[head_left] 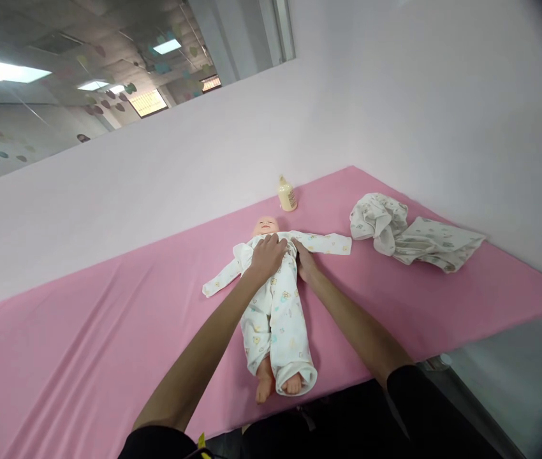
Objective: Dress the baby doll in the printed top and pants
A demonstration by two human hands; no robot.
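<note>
A baby doll [266,225] lies on its back with its head away from me. It wears a white printed long-sleeved baby shirt [322,243] and matching baby pants [283,312]. Both sleeves stretch out to the sides, and the bare feet stick out of the pant legs. On the doll's chest, my left hand [269,256] is closed with bent fingers on the shirt. My right hand [305,260] grips the shirt along the doll's side; its fingers are partly hidden by the cloth.
A pink sheet [156,319] covers the table. Beyond the doll's head stands a cream pump bottle [287,194] by the white wall. Crumpled printed white cloths [409,236] lie to the right. A mirror or window [84,70] fills the upper left.
</note>
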